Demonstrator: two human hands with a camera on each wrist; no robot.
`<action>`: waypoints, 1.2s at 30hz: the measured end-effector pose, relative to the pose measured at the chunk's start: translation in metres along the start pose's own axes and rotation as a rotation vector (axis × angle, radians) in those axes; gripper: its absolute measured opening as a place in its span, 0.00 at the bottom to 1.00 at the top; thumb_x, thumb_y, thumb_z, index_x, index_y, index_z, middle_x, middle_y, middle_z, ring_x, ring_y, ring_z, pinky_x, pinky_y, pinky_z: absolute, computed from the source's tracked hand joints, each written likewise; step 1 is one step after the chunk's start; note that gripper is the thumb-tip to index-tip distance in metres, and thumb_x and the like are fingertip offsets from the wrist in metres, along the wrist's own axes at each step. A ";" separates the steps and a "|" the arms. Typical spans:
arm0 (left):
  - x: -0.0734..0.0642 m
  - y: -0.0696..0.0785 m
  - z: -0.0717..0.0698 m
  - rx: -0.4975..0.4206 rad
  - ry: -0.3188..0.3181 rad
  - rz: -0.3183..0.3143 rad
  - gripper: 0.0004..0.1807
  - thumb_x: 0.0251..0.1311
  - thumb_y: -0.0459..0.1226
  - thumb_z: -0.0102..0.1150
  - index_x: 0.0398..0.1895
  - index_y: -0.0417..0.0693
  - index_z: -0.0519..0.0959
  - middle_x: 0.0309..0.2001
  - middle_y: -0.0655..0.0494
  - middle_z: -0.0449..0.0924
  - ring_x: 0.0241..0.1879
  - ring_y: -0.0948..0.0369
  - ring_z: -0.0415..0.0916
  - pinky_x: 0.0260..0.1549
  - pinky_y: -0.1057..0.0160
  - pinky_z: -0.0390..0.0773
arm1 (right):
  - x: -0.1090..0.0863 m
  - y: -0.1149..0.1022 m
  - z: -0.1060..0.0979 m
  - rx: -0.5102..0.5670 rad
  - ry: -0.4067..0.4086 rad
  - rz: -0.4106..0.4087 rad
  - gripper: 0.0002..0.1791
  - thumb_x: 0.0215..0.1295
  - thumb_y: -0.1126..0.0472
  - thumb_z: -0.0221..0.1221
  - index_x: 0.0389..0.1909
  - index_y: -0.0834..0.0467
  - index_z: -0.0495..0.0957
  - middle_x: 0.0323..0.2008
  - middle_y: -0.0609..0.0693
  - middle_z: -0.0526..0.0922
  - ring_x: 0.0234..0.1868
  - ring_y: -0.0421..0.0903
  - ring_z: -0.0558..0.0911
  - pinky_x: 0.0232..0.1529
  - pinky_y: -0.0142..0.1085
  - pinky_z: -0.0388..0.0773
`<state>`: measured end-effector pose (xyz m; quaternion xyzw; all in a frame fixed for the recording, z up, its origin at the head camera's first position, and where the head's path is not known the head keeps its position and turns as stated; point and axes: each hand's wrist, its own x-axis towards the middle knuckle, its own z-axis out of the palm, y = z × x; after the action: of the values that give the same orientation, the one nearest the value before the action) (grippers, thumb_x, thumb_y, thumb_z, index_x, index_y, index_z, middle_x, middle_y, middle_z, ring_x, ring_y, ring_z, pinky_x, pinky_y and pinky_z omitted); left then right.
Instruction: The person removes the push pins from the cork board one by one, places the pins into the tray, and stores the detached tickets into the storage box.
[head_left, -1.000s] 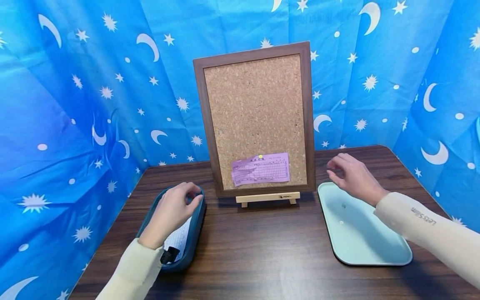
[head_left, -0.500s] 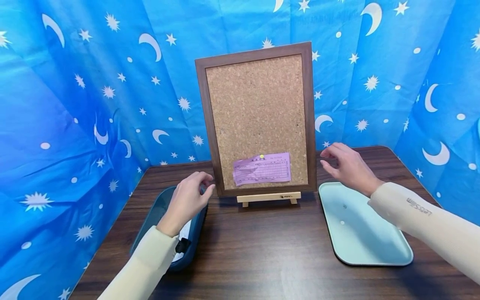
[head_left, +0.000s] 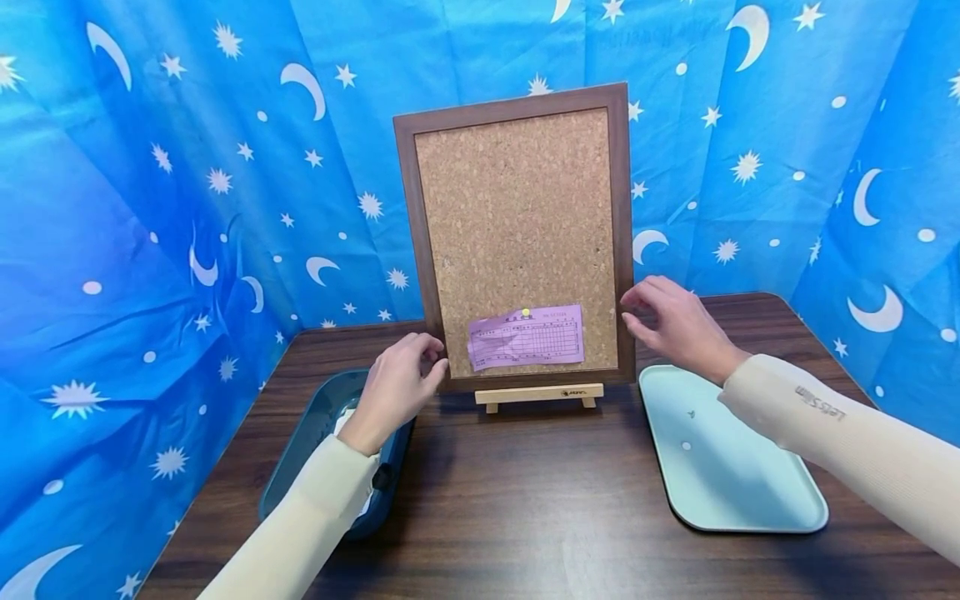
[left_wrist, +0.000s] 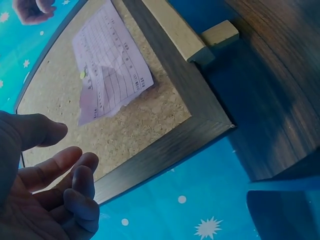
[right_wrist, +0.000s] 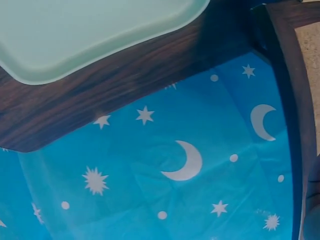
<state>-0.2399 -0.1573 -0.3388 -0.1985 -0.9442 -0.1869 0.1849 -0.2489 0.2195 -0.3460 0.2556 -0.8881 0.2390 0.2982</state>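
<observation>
A brown-framed cork board (head_left: 517, 200) leans on a small wooden easel (head_left: 538, 393). Low on the cork hangs a purple printed slip (head_left: 527, 337), held by a yellow pushpin (head_left: 526, 312) at its top. My left hand (head_left: 396, 385), fingers loosely bent and holding nothing, is beside the frame's lower left; the left wrist view shows a gap between thumb (left_wrist: 47, 131) and fingers. Close to the frame's right edge is my right hand (head_left: 678, 323), loosely bent with nothing visible in it. Whether its fingertips touch the frame I cannot tell. Only a dark sliver of it shows in the right wrist view.
Under my left forearm stands a dark blue tray (head_left: 296, 454) with white paper (head_left: 343, 419) in it. At the right lies a pale green tray (head_left: 738, 475) bearing a small white dot. A blue curtain (head_left: 337, 208) with moons and stars encloses the dark wooden table (head_left: 517, 492).
My left hand has moved from over the blue tray rightward and up to the board's lower left. My right hand has moved left toward the frame's right edge.
</observation>
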 end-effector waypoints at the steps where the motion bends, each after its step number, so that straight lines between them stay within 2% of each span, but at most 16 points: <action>1: 0.001 0.001 0.000 -0.003 0.002 0.001 0.09 0.58 0.38 0.62 0.40 0.45 0.79 0.33 0.54 0.76 0.27 0.60 0.71 0.27 0.62 0.75 | 0.001 -0.001 0.001 0.003 0.002 -0.010 0.09 0.55 0.67 0.65 0.37 0.60 0.77 0.35 0.51 0.78 0.38 0.48 0.77 0.39 0.44 0.76; 10: 0.013 0.002 0.000 -0.022 0.007 -0.025 0.09 0.58 0.37 0.63 0.40 0.44 0.79 0.33 0.53 0.76 0.29 0.59 0.71 0.28 0.61 0.75 | 0.007 -0.012 0.006 0.021 -0.010 -0.027 0.09 0.56 0.68 0.64 0.38 0.61 0.77 0.34 0.52 0.77 0.34 0.47 0.75 0.34 0.40 0.75; 16: 0.019 0.002 0.004 -0.049 0.003 -0.041 0.12 0.57 0.36 0.63 0.44 0.41 0.79 0.35 0.50 0.77 0.29 0.57 0.71 0.28 0.60 0.76 | 0.012 -0.015 0.009 0.023 0.002 -0.066 0.09 0.55 0.69 0.63 0.37 0.62 0.77 0.33 0.53 0.77 0.33 0.48 0.75 0.32 0.40 0.74; 21: 0.023 0.004 0.008 -0.069 0.000 -0.056 0.14 0.58 0.37 0.63 0.46 0.40 0.78 0.36 0.50 0.77 0.31 0.57 0.72 0.31 0.59 0.77 | 0.016 -0.020 0.013 0.024 -0.009 -0.059 0.09 0.55 0.69 0.64 0.37 0.61 0.77 0.34 0.52 0.77 0.32 0.47 0.75 0.32 0.40 0.75; 29: 0.028 0.007 0.012 -0.071 0.021 -0.073 0.13 0.58 0.38 0.62 0.44 0.41 0.78 0.36 0.51 0.77 0.31 0.57 0.72 0.29 0.60 0.75 | 0.020 -0.028 0.018 0.008 -0.021 -0.053 0.11 0.55 0.69 0.64 0.38 0.60 0.76 0.35 0.51 0.77 0.36 0.48 0.76 0.35 0.41 0.77; 36: 0.032 0.009 0.018 -0.081 0.007 -0.103 0.15 0.58 0.39 0.62 0.46 0.41 0.78 0.39 0.50 0.78 0.31 0.57 0.72 0.31 0.59 0.75 | 0.023 -0.033 0.024 0.004 -0.025 -0.046 0.11 0.54 0.68 0.65 0.38 0.60 0.76 0.37 0.51 0.77 0.38 0.47 0.76 0.39 0.42 0.78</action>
<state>-0.2679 -0.1329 -0.3381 -0.1564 -0.9441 -0.2350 0.1702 -0.2550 0.1739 -0.3392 0.2797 -0.8851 0.2307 0.2918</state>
